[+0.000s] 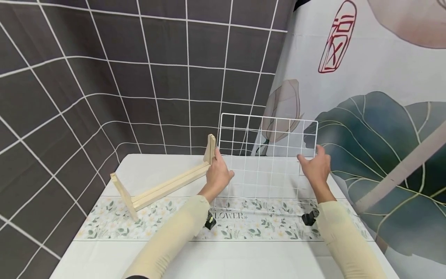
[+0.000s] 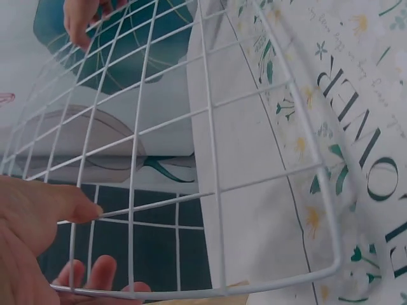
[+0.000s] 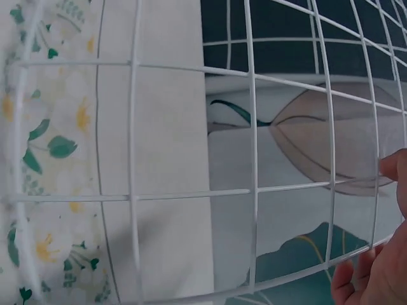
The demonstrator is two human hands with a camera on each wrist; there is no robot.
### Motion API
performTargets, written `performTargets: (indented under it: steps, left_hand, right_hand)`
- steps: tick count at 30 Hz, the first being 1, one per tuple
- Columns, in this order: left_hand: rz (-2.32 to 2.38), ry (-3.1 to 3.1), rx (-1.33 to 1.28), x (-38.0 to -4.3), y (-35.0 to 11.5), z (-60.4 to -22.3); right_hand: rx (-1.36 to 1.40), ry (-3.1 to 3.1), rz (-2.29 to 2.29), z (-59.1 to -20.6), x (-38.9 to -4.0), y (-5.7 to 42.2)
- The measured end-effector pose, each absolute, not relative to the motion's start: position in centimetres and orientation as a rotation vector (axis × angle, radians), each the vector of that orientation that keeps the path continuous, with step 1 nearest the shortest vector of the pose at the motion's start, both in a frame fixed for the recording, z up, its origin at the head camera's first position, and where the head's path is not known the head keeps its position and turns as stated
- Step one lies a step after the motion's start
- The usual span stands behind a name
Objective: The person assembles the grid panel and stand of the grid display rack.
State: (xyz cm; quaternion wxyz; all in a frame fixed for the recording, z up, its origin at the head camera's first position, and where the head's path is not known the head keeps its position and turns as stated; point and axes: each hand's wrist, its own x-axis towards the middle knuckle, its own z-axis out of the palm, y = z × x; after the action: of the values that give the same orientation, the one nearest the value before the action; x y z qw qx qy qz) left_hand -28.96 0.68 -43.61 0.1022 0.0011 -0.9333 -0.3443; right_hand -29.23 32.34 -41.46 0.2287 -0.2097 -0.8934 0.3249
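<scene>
A white wire grid panel (image 1: 268,155) is held upright above the table between two hands. The left hand (image 1: 217,174) grips its left edge; in the left wrist view the thumb lies over the wires and the fingers (image 2: 102,273) curl behind the edge wire. At the opposite edge the right hand (image 1: 316,166) grips the panel, its fingertips (image 3: 343,283) showing around the border wire in the right wrist view. Left of the panel stands a pale wooden frame (image 1: 170,186), a long bar with an upright piece at each end. Its far upright (image 1: 210,149) is close beside the left hand.
The white table (image 1: 167,164) carries a floral printed strip (image 1: 244,226) with lettering across it. Behind hangs a dark cloth with white grid lines (image 1: 167,81), and to the right a light curtain with large leaf prints (image 1: 369,139).
</scene>
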Motion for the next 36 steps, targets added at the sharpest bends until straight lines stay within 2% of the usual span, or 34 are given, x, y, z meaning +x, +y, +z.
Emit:
performTargets:
  steps: [13, 36]
  left_hand:
    - [-1.096, -2.548, 0.049, -29.6, -0.7, -43.6]
    - [-1.132, -2.353, -0.029, -30.2, -1.8, -42.2]
  right_hand:
    - [-0.469, -2.264, 0.985, -40.3, -29.5, 30.1]
    - [-0.280, -2.007, 1.018, -39.6, -29.6, 28.0]
